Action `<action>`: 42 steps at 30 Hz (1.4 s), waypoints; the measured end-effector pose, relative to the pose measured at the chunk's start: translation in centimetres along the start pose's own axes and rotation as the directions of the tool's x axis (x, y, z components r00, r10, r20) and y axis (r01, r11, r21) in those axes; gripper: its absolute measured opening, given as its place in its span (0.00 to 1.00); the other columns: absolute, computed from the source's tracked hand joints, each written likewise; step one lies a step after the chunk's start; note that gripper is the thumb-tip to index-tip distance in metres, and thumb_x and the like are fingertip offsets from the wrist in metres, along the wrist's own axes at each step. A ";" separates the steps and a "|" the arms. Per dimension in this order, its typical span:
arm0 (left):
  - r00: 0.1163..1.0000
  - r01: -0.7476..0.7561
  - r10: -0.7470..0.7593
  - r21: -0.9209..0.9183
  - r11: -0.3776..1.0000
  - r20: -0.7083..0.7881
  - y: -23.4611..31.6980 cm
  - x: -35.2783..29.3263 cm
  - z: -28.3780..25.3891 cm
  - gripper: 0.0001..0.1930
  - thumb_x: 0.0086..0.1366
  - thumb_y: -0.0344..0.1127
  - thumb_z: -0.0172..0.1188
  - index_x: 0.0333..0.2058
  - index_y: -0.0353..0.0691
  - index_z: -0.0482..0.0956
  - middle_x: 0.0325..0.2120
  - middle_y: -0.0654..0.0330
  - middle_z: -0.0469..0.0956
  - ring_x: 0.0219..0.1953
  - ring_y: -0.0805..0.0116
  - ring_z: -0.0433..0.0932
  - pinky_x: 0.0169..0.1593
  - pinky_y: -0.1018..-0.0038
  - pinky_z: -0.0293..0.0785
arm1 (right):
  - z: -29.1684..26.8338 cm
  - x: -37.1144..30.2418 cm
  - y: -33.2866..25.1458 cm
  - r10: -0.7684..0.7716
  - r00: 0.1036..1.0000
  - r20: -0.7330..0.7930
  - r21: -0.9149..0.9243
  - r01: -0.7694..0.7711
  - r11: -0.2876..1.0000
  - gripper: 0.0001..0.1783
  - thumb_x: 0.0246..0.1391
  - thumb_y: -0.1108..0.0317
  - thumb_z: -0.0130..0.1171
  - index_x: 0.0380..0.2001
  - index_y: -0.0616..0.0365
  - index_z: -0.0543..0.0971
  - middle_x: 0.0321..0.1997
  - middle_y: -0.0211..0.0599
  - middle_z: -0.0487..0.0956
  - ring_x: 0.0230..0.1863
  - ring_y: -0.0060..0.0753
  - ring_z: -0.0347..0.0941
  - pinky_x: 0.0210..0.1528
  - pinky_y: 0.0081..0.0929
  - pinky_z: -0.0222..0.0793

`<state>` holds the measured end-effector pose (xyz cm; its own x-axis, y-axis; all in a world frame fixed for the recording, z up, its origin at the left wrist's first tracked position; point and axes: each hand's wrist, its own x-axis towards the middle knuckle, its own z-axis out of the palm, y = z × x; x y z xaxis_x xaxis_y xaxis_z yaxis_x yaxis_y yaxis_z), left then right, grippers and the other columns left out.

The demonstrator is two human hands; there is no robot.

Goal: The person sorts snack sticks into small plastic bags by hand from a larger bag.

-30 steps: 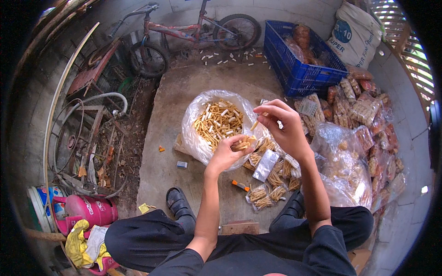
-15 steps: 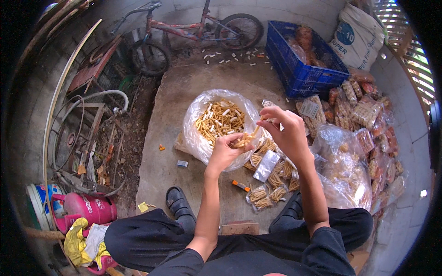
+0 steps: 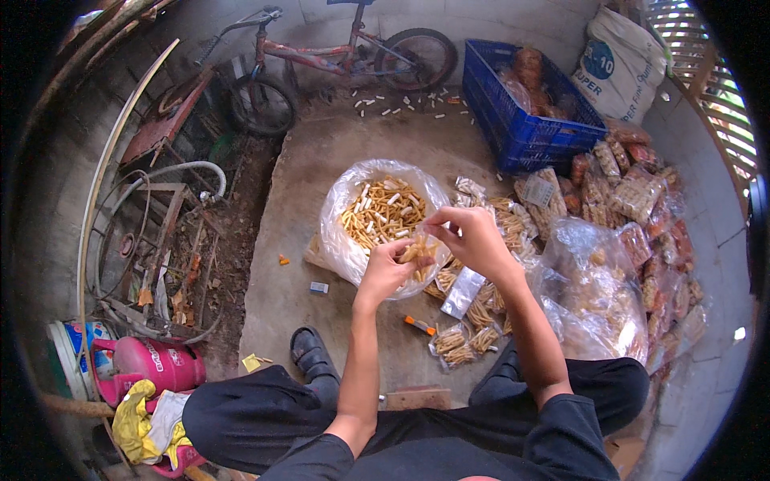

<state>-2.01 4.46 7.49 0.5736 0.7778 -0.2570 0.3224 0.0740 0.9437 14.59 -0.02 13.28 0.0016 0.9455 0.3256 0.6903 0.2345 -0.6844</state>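
My left hand (image 3: 382, 272) is closed around a small clear plastic bag (image 3: 422, 252) that has tan stick snacks in it. The fingers of my right hand (image 3: 475, 240) pinch the top of the same bag. Just left of my hands stands a large clear plastic sack (image 3: 335, 252), its mouth spread wide. Tan snack sticks (image 3: 370, 228) and short white pieces fill it. Under and beyond my right hand, several filled small packets (image 3: 455, 346) lie piled on the floor, with a flat silvery packet (image 3: 463, 292) on top.
An orange-and-black cutter (image 3: 419, 325) and a small box (image 3: 319, 287) lie on the concrete. At right are a big clear bag (image 3: 597, 293), heaped snack packs (image 3: 638, 196) and a blue crate (image 3: 533, 136). A bicycle (image 3: 345, 58) leans behind; a pink gas cylinder (image 3: 156, 365) lies left.
My right hand has moved left and slightly down, from holding sticks above the small bag to pinching its top. My left hand stays on the bag.
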 end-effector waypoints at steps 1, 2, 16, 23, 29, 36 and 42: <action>0.990 -0.137 0.131 -0.107 0.985 -0.057 -0.4 0.2 0.2 0.18 0.51 0.37 0.68 0.38 0.33 0.77 0.27 0.66 0.77 0.29 0.83 0.70 0.33 0.81 0.69 | 0.1 0.1 0.1 -0.003 1.000 -0.004 0.001 0.003 1.000 0.05 0.46 0.70 0.58 0.28 0.57 0.79 0.25 0.45 0.78 0.27 0.45 0.75 0.30 0.35 0.69; 0.978 -0.199 0.187 -0.159 0.967 -0.090 -0.5 0.1 0.3 0.18 0.52 0.37 0.68 0.39 0.33 0.77 0.27 0.66 0.77 0.29 0.83 0.70 0.33 0.82 0.69 | 0.3 0.0 0.3 -0.001 0.998 -0.069 -0.005 0.000 1.000 0.05 0.46 0.70 0.58 0.29 0.58 0.78 0.26 0.45 0.78 0.27 0.44 0.75 0.30 0.34 0.69; 0.947 -0.256 0.309 -0.373 0.892 0.089 0.8 -0.6 -0.3 0.15 0.59 0.35 0.60 0.42 0.33 0.75 0.28 0.67 0.76 0.25 0.82 0.70 0.30 0.83 0.68 | -0.7 -0.4 -0.6 -0.176 0.960 -0.218 0.046 0.191 0.981 0.08 0.44 0.77 0.61 0.32 0.61 0.78 0.29 0.41 0.78 0.31 0.36 0.75 0.33 0.27 0.69; 0.933 -0.268 0.337 -0.383 0.884 0.126 1.2 -1.6 -0.8 0.17 0.61 0.36 0.58 0.46 0.34 0.72 0.30 0.67 0.75 0.28 0.81 0.71 0.33 0.81 0.70 | -0.9 -0.3 -1.8 -0.117 0.990 -0.072 0.105 0.124 0.987 0.09 0.43 0.76 0.62 0.32 0.60 0.79 0.34 0.42 0.78 0.35 0.38 0.76 0.37 0.28 0.70; 0.955 -0.202 0.278 -0.454 0.868 0.107 1.3 -1.4 -0.9 0.16 0.62 0.35 0.56 0.47 0.34 0.71 0.30 0.68 0.75 0.30 0.81 0.71 0.35 0.81 0.70 | 0.7 -0.5 -0.3 -0.215 0.975 -0.052 0.211 0.221 0.952 0.09 0.41 0.78 0.63 0.30 0.62 0.79 0.33 0.36 0.77 0.35 0.31 0.74 0.36 0.24 0.70; 0.963 -0.204 0.252 -0.348 0.915 0.097 0.3 -0.6 -0.4 0.16 0.61 0.35 0.58 0.45 0.34 0.73 0.32 0.67 0.75 0.31 0.81 0.72 0.36 0.83 0.70 | -1.3 -0.3 -0.9 -0.140 0.988 -0.066 0.119 0.147 0.982 0.07 0.41 0.75 0.62 0.27 0.62 0.77 0.30 0.38 0.75 0.32 0.34 0.74 0.33 0.27 0.69; 0.955 -0.233 0.287 -0.407 0.883 0.074 0.3 -0.3 0.2 0.16 0.59 0.34 0.60 0.44 0.35 0.73 0.34 0.65 0.76 0.34 0.82 0.72 0.39 0.83 0.69 | -1.4 -0.5 -0.4 -0.143 0.988 -0.053 0.073 0.147 0.986 0.07 0.43 0.74 0.62 0.28 0.62 0.77 0.28 0.38 0.75 0.30 0.37 0.73 0.32 0.28 0.67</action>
<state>-1.93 4.15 7.81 0.6962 0.7178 0.0096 -0.1554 0.1376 0.9782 15.36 -0.90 14.27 -0.0594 0.8890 0.4541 0.6284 0.3868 -0.6749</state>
